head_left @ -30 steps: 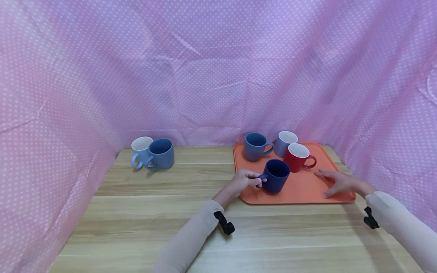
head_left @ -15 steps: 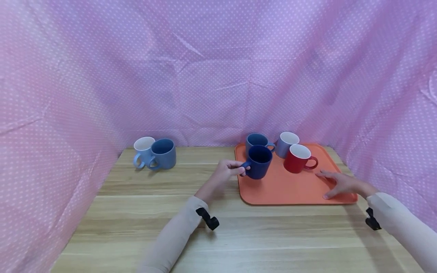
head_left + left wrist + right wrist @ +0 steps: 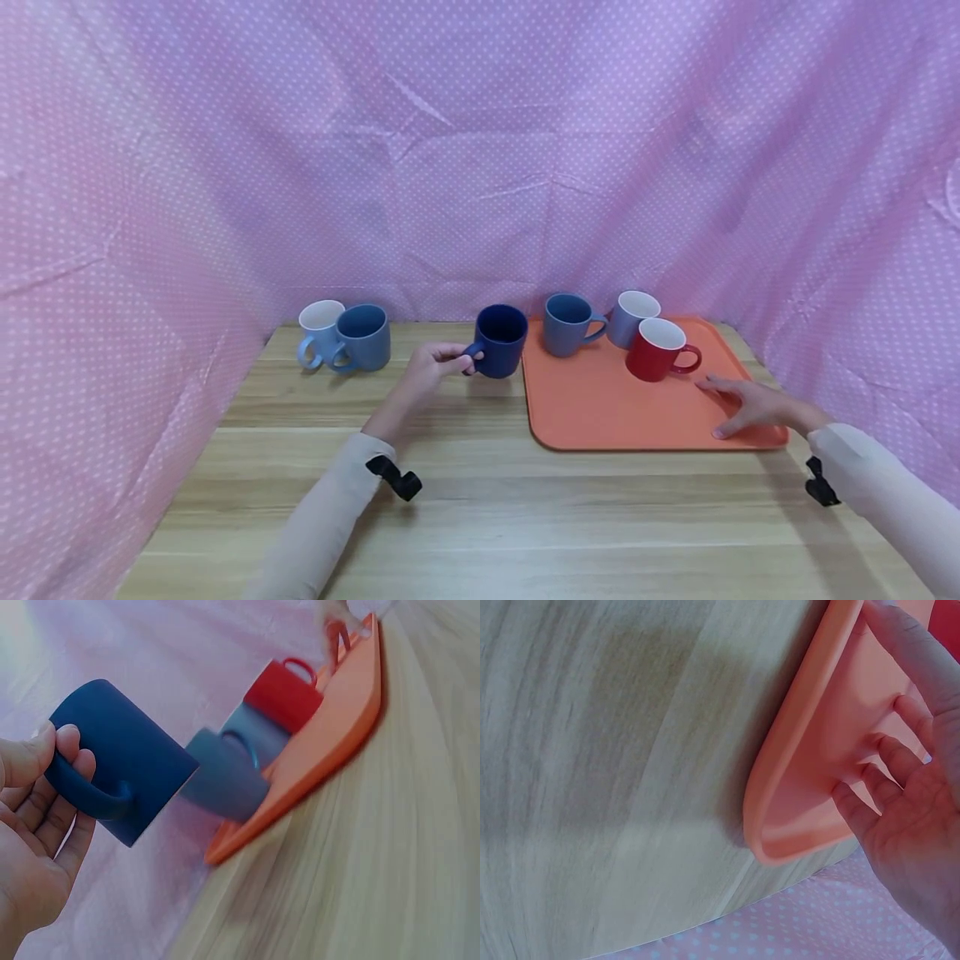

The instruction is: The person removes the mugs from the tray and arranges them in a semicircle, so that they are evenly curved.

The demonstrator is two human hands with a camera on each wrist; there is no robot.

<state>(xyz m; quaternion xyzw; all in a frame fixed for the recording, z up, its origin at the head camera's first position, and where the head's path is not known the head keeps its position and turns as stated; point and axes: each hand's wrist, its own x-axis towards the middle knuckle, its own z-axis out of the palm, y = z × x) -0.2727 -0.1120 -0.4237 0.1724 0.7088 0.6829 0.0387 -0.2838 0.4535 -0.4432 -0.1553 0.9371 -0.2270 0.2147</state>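
1. Grip: the left hand (image 3: 433,364) pinches the navy mug (image 3: 501,346) by its handle; the right hand (image 3: 752,404), fingers spread, rests on the orange tray (image 3: 622,425).
2. The navy mug appears lifted over the worktop (image 3: 480,517), just left of the tray.
3. I'd hold it level, pinch firm, clear of the tray's rim.
4. Any gap beneath is hard to judge; farther left, a slate-blue mug (image 3: 369,343) partly hides a light-blue mug (image 3: 321,336).

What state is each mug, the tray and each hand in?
Dark blue mug: roughly upright, lifted off the table.
Left hand: gripping that mug's handle.
Orange tray: flat on the table.
Right hand: spread over the tray.
Red mug: upright on tray.
Lilac mug: upright on tray.
Tray's grey-blue mug: upright.
Light blue mug: upright on table.
Table's grey-blue mug: upright.
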